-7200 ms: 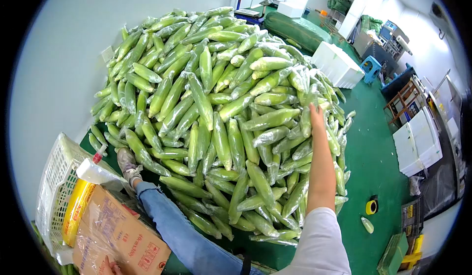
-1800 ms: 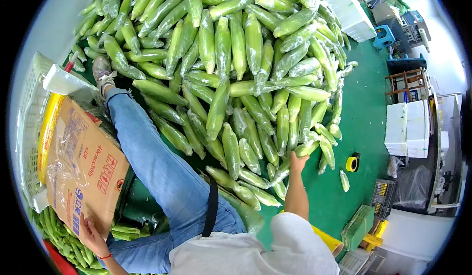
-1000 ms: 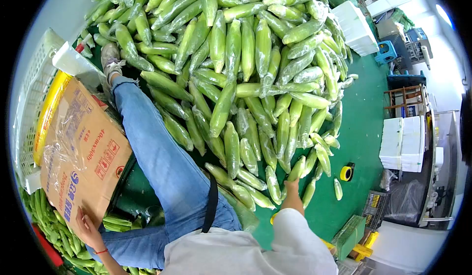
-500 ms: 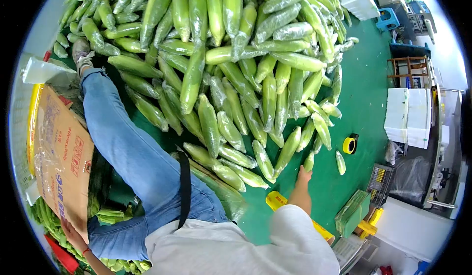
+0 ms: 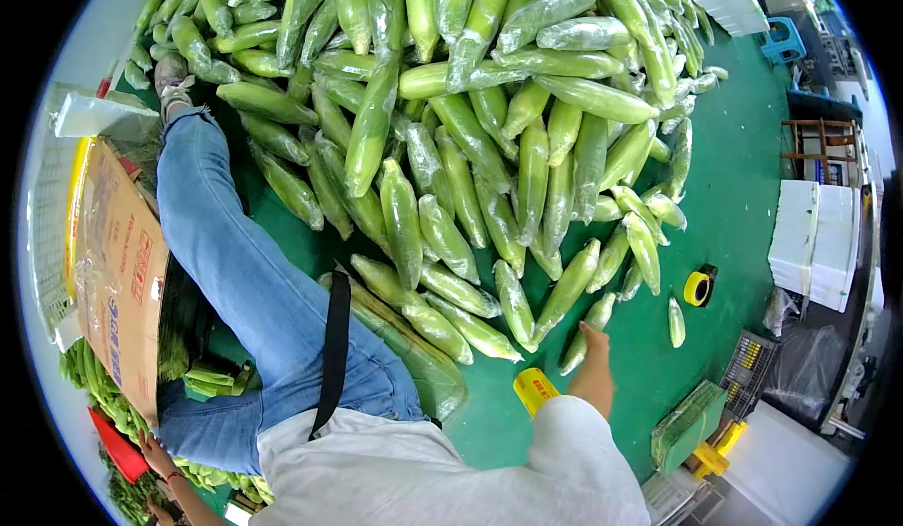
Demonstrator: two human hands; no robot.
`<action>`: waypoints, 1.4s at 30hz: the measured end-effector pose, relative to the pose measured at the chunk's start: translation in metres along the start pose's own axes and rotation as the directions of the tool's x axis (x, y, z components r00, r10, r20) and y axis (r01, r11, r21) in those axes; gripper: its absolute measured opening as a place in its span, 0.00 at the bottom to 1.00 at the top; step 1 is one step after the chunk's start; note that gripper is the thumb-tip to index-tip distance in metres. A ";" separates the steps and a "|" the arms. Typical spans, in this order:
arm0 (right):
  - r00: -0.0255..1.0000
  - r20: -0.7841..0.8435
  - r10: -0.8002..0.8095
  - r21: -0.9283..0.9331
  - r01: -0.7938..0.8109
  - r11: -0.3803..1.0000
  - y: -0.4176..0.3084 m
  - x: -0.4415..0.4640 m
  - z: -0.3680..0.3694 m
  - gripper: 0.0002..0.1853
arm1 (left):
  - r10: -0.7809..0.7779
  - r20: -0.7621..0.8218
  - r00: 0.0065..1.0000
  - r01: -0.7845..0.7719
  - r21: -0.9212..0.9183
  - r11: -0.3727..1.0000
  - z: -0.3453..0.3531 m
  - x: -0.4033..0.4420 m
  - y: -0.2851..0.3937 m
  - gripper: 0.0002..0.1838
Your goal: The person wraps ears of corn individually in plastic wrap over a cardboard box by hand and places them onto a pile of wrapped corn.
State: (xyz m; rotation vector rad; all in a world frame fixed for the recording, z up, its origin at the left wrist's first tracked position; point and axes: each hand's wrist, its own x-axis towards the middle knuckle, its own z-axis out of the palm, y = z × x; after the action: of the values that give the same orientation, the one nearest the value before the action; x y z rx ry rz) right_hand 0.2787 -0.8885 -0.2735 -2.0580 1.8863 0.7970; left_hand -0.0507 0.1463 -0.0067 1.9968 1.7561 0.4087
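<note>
Your right arm [image 5: 593,385] reaches forward and down from the shoulder, bare below the short sleeve, and your right hand [image 5: 595,341] sits low, its thumb side showing and the rest of its grip hidden from view. Your left arm [image 5: 196,503] comes in from the lower left edge, and your left hand [image 5: 155,453] lies well apart from the other, fingers [image 5: 148,442] loosely extended. One leg [image 5: 254,263] stretches far out ahead; the other [image 5: 207,427] is bent close in
</note>
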 end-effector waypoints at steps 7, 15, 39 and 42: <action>0.935 -0.267 -0.232 0.359 0.320 0.877 -0.023 -0.067 0.079 0.51 | 0.132 0.062 0.989 -0.134 0.026 0.991 0.028 -0.003 0.023 0.22; 0.406 -0.861 -0.306 -0.254 0.178 0.951 -0.094 -0.082 0.080 0.28 | 0.347 -0.023 0.937 -0.330 -0.375 0.866 0.065 -0.027 0.053 0.25; -0.871 0.117 -0.477 0.471 0.471 -0.745 -0.291 -0.793 0.132 0.04 | 0.756 -0.095 0.648 -0.760 -0.016 0.650 0.079 0.002 0.126 0.08; -0.746 0.446 -0.494 0.513 0.665 -0.542 -0.274 -0.776 0.125 0.04 | 0.719 -0.130 0.682 -0.730 -0.081 0.678 0.060 -0.066 0.089 0.10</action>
State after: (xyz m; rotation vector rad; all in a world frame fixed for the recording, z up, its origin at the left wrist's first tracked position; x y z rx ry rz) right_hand 0.5022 -0.1310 -0.0096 -1.8047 -1.1870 0.7793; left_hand 0.0455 0.0651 -0.0074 2.5467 0.8442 0.8438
